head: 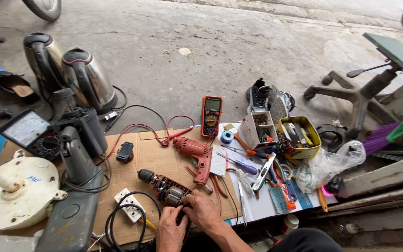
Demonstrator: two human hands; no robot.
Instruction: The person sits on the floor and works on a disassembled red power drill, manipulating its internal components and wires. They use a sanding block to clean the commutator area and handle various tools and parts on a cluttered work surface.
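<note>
Both hands were down at the near edge of the cardboard sheet (pixel 141 154), working on the opened drill motor (pixel 166 188). His right hand (pixel 203 210) was curled over the motor's rear end, fingers bent and closed on the copper-wound part, while the left hand (pixel 171 229) sat just below it, fingers folded in against the same end; how tightly that one gripped I could not tell. The motor lay tilted, its dark chuck pointing up and left, its rear toward the person.

Just right of it lay the red drill housing (pixel 196 156), pistol-shaped, handle toward the hands. A white power strip (pixel 129 205) sat left of the motor with a black cable (pixel 122 219) looped over it. Farther up the cardboard was an orange multimeter (pixel 211 115), its red leads trailing left across the sheet. A purple-handled screwdriver (pixel 239 164) lay right of the red housing, near a small open cardboard box (pixel 257 129) and a yellow tin (pixel 298 137) crowded with tools. A clear plastic bag (pixel 330 163) slumped beside the tin.

On the left stood two steel kettles (pixel 68 70) on the concrete floor (pixel 201 46), a grey appliance base (pixel 78 144) in front of them, an analogue meter (pixel 29 131) beside that, and a white round fan base (pixel 17 193) near the corner.
</note>
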